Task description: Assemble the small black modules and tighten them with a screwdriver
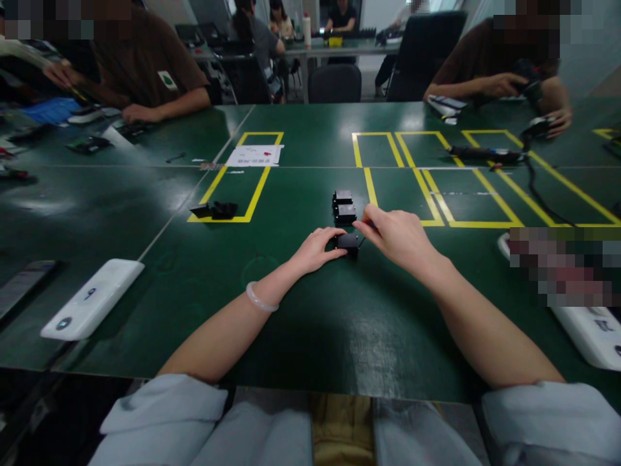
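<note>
On the green table, my left hand (317, 249) has its thumb and fingers closed around the sides of a small black box-shaped part (348, 242), which looks like a servo motor. My right hand (398, 234) is pinched just to the right of it. A thin dark line, a lead or slim tool, runs from the part's right side toward those fingertips; I cannot tell which. Directly beyond stand two similar black parts, the nearer one (346, 213) and the farther one (343, 195), close together.
Yellow tape rectangles (371, 188) mark the table. A black bracket-like piece (216, 210) and a paper sheet (255, 155) lie left. White slab-shaped devices (92, 299) rest at both sides, with a phone (26, 285) far left. Across the table, two people handle dark equipment and cables (488, 154).
</note>
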Demonstrator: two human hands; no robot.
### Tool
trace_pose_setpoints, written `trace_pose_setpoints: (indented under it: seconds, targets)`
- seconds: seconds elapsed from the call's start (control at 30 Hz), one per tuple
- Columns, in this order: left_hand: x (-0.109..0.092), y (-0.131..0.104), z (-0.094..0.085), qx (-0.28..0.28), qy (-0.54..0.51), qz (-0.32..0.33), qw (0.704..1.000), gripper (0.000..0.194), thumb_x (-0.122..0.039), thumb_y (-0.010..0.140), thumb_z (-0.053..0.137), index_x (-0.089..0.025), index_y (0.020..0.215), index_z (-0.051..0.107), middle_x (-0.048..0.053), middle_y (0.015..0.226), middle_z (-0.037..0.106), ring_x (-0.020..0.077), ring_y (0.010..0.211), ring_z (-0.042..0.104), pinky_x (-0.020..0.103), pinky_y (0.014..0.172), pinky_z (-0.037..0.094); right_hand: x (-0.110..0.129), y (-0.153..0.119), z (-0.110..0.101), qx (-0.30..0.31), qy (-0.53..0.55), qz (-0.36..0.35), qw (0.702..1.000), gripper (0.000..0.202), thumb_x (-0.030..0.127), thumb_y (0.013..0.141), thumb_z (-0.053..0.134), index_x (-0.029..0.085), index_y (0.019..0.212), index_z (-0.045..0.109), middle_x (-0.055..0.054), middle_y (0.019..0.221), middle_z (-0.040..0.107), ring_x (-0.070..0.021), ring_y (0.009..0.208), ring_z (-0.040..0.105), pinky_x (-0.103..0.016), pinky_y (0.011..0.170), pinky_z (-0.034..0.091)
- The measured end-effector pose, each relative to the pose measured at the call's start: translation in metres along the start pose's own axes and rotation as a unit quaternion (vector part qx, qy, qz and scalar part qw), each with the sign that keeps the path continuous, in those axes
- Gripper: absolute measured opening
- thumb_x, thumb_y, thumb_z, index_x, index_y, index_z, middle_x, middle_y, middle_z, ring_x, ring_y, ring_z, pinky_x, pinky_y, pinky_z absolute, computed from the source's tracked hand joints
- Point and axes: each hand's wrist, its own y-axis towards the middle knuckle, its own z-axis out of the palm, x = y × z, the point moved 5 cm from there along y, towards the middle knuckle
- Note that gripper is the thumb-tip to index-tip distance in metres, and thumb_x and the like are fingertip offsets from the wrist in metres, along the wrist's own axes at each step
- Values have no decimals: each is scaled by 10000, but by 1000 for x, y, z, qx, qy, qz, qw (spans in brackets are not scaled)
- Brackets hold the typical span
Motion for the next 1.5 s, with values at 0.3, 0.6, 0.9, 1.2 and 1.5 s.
trace_pose_setpoints:
  seconds: [0.3,0.6,0.9,1.2,1.5]
  targets:
    - [-1,0,0,-1,2,-5,1000,439,-455,877,599,-217,1240,529,41,1221,594,234,1085,529,364,949,414,-3,4,4,-12,25,16,999,372,463,965,322,194,1012,574,-50,765,682,-157,622,569,-258,548,201]
    - [-2,0,-2,2,-1,-2,1000,415,-441,880,593,-221,1228,536,48,1223,597,243,1096,528,375,955,410,-3,7,4,-27,4,45,999,378,454,966,301,190,1000,570,-57,752,681,-165,625,575,-263,540,187]
    - [-1,1,-2,5,-7,-7,1000,411,-445,881,586,-227,1226,540,56,1236,592,249,1108,527,392,970,408,-5,5,5,-39,4,75,996,394,459,968,282,187,1001,565,-67,761,683,-165,623,572,-265,551,210]
    - [-1,1,-2,5,-8,-8,1000,407,-430,875,597,-223,1222,546,57,1225,596,249,1094,532,387,963,411,-4,6,8,-57,17,79,995,398,447,972,272,185,1023,566,-61,756,681,-154,610,563,-260,547,207]
    - [-2,1,-2,8,-4,-12,1000,410,-440,877,590,-227,1224,542,56,1242,591,248,1120,526,390,979,403,-6,6,11,-57,35,74,995,356,399,968,278,187,1043,554,-57,768,684,-158,621,577,-259,553,225]
